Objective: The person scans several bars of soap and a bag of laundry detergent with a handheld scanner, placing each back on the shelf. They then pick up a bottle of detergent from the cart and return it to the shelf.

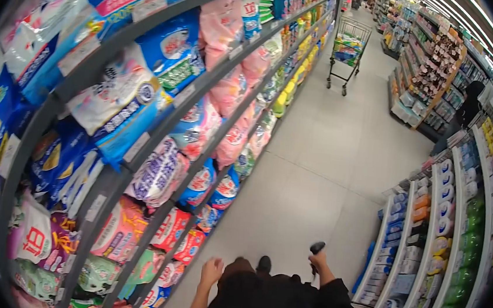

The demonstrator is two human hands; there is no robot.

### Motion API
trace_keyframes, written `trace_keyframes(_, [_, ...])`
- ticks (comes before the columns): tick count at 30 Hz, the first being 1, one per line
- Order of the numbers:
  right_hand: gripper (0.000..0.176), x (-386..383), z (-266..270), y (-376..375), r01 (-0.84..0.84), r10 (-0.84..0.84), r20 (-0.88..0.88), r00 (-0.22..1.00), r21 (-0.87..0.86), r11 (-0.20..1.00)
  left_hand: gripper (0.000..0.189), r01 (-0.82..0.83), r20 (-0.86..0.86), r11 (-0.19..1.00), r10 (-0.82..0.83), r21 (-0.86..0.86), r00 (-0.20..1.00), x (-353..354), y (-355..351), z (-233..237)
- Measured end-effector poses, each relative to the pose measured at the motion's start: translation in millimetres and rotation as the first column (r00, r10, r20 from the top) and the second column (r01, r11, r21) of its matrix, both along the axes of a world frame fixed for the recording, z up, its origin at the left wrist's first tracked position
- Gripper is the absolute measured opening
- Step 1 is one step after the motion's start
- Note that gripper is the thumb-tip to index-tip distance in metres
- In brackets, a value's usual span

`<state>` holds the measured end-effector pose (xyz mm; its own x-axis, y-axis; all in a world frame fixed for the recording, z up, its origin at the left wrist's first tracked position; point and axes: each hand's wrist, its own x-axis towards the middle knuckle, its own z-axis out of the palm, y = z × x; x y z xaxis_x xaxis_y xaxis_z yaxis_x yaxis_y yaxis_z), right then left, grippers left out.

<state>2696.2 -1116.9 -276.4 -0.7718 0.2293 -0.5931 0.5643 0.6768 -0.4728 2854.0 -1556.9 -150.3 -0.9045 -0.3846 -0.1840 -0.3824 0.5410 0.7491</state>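
Note:
My left hand [211, 271] hangs low beside my body, near the bottom of the left shelves. Its fingers look curled, and nothing shows in them. On the other side, my right hand [319, 259] is closed around a black handheld object [317, 248] with a rounded top. The object's lower part shows below the hand. Between the hands are my dark clothing [292, 304] and one dark shoe [264, 264] on the pale floor. Nearest my left hand are red bags [190, 246] on the low shelves.
Shelves of bagged detergent [159, 170] line the left. Bottle shelves [442, 230] stand at the right. Up the tiled aisle [318, 142] is a shopping cart [349, 48] with goods. A person in dark clothes [467, 109] stands at the right, near a display rack [429, 73].

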Motion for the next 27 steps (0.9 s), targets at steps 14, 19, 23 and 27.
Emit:
trace_keyframes(14, [0.033,-296.7,69.3,39.0,-0.303,0.310,0.076,0.948,-0.090,0.949,0.040,0.902,-0.268,0.340,-0.873,0.267,0.409,-321.3,303.5,212.8])
trace_keyframes(19, [0.028,-399.1,98.7,129.9,-0.267,0.260,0.174,0.950,0.015,0.964,0.049,0.931,-0.492,0.287,-0.791,0.226,0.363,-416.6,362.7,207.8])
trace_keyframes(23, [0.026,-481.0,112.4,193.2,-0.113,0.109,0.153,0.982,0.019,0.993,0.045,0.942,-0.562,0.142,-0.772,0.304,0.297,-509.7,400.4,222.9])
trace_keyframes(27, [0.026,-563.4,121.6,228.4,-0.036,0.033,0.064,0.997,0.042,0.998,0.034,0.862,-0.486,-0.054,-0.843,0.503,0.231,-595.1,433.3,216.1])
